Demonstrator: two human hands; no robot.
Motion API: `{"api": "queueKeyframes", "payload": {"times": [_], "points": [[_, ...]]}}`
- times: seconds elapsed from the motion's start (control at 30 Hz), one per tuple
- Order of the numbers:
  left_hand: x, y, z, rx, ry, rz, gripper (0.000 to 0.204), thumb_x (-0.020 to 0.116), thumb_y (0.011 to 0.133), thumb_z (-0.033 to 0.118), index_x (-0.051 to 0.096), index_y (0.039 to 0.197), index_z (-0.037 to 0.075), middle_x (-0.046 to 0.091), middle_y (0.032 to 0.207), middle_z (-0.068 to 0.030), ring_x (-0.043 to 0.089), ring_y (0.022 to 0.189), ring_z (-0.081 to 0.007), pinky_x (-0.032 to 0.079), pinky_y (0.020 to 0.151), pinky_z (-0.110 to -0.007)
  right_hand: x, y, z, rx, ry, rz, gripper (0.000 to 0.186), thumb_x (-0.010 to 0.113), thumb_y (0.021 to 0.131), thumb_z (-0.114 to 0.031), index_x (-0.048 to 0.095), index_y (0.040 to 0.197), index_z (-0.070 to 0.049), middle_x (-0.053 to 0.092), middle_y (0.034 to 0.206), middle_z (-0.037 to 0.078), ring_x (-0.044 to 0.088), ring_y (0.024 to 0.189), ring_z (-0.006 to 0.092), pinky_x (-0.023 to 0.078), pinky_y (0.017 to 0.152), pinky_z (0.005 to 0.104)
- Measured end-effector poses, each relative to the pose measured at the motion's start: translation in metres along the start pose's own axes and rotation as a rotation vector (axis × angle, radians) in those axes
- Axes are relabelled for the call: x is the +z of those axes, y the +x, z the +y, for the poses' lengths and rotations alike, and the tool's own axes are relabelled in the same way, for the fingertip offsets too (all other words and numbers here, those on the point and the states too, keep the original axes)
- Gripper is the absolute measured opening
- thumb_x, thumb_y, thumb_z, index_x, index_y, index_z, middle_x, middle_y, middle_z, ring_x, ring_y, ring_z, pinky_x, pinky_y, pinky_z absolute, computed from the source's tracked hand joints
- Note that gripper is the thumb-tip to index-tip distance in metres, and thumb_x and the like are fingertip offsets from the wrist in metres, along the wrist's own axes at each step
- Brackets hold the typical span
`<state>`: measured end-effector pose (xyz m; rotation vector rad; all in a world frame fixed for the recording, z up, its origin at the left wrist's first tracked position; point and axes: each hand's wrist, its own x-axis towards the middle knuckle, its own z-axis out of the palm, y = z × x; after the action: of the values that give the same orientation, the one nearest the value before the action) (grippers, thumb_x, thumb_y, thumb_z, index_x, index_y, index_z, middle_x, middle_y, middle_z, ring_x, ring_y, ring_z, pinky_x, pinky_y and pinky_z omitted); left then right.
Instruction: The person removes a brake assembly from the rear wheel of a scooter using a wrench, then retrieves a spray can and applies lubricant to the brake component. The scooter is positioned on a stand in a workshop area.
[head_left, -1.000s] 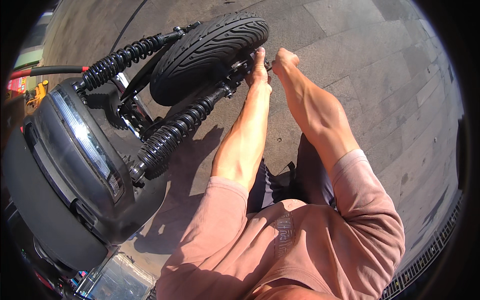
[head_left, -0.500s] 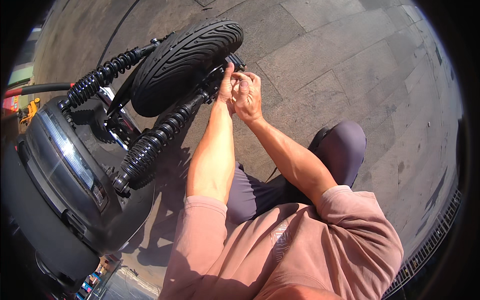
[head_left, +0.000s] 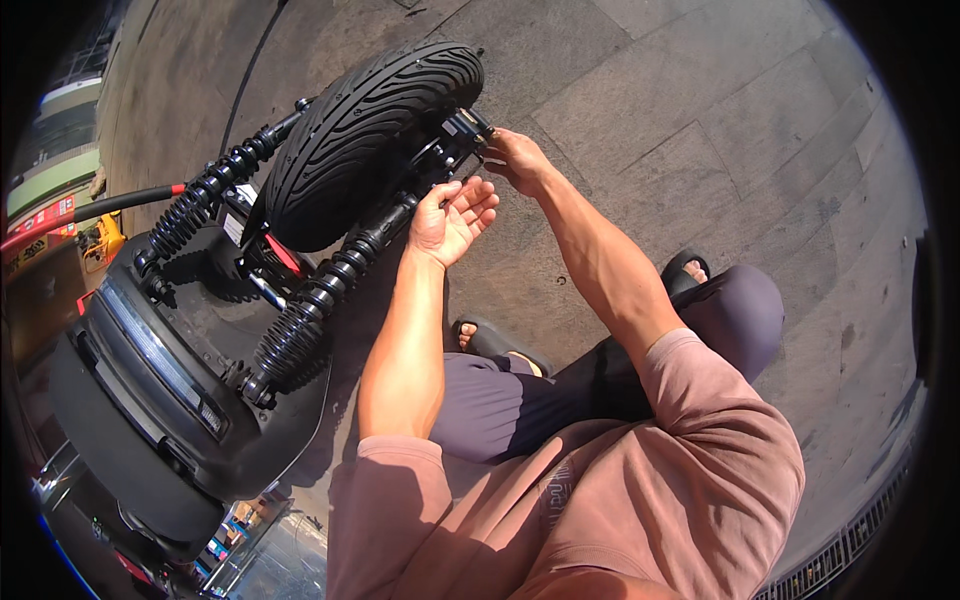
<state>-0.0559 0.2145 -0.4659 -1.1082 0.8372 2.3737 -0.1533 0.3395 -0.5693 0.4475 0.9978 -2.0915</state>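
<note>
Parted now, left hand (head_left: 448, 224), loosely open and bare-palmed, and right hand (head_left: 519, 160), half-curled, hold unclear, are right of the scooter tyre (head_left: 365, 140).

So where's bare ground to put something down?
Wide bare paving lies between the right arm and edge grate. Between that arm and the left arm is a smaller patch with one scrap. The wheel, spring, left hand and right hand crowd together.
</note>
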Motion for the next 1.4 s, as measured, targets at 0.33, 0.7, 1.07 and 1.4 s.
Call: {"api": "queueKeyframes", "payload": {"times": [0.33,0.7,1.07,1.4], "points": [[0.013,-0.007,0.009,0.035,0.134,0.185,0.026,0.052,0.086,0.020,0.062,0.096,-0.001,0.065,0.090,-0.0114,0.063,0.087,-0.0262,0.051,0.079,-0.036,-0.004,-0.009,0.003,0.026,0.155,-0.112,0.032,0.047,0.091,-0.015,0.058,0.119,-0.005,0.063,0.112,0.004,0.056,0.100,0.0151,0.043,0.087,0.0315],[0.019,-0.007,0.008,0.167,0.197,0.284,0.021,0.051,0.090,0.014,0.055,0.103,-0.002,0.063,0.096,-0.0159,0.063,0.088,-0.0263,0.052,0.077,-0.035,-0.012,-0.019,0.028,-0.061,0.312,-0.254,0.056,0.048,0.083,-0.017,0.041,0.138,-0.007,0.049,0.135,0.006,0.045,0.121,0.0200,0.036,0.097,0.0363],[0.029,-0.011,0.002,0.208,0.369,0.380,0.021,0.049,0.093,0.018,0.053,0.104,0.001,0.064,0.096,-0.0157,0.063,0.082,-0.0242,0.052,0.070,-0.033,-0.031,-0.020,0.033,-0.055,0.377,-0.198,0.042,0.056,0.084,-0.023,0.055,0.122,-0.004,0.063,0.112,0.009,0.056,0.102,0.0219,0.043,0.088,0.0365],[0.035,-0.015,-0.022,0.237,0.565,0.626,0.047,0.043,0.096,0.045,0.057,0.101,0.000,0.060,0.081,-0.0109,0.059,0.063,-0.0174,0.049,0.055,-0.027,0.002,-0.022,0.028,0.177,0.120,-0.081,0.013,0.057,0.092,-0.022,0.058,0.087,-0.010,0.063,0.078,0.002,0.055,0.063,0.0093,0.044,0.057,0.0224]]}}
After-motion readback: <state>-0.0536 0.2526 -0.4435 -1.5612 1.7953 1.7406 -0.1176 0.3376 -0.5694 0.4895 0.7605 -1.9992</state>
